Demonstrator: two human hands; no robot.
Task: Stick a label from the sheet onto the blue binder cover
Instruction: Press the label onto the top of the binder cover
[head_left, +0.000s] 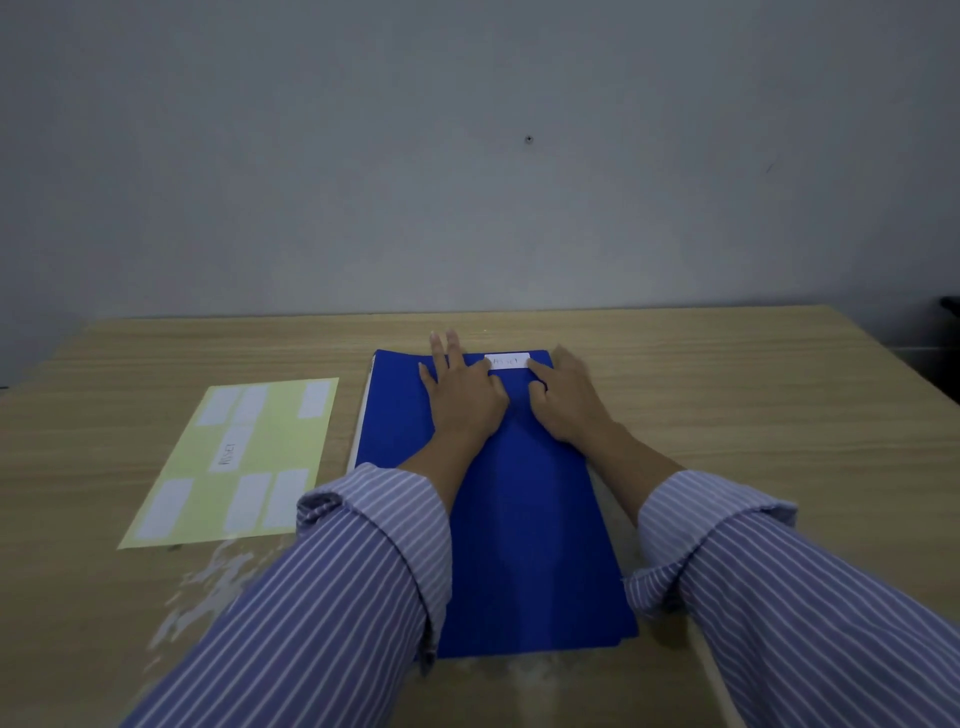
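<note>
Head view. A flat blue binder cover (519, 519) lies lengthwise on the light wooden table (753, 395). A small white rectangular label (507, 361) with handwriting sits on its far end. The left hand (462, 395) rests palm down with fingers spread, one fingertip at the label's left edge; the right hand (566, 400), fingers loosely curled, touches the label's right edge with one fingertip. Neither grips anything. A pale yellow label sheet (244, 462) lies left of the binder, apart from it.
</note>
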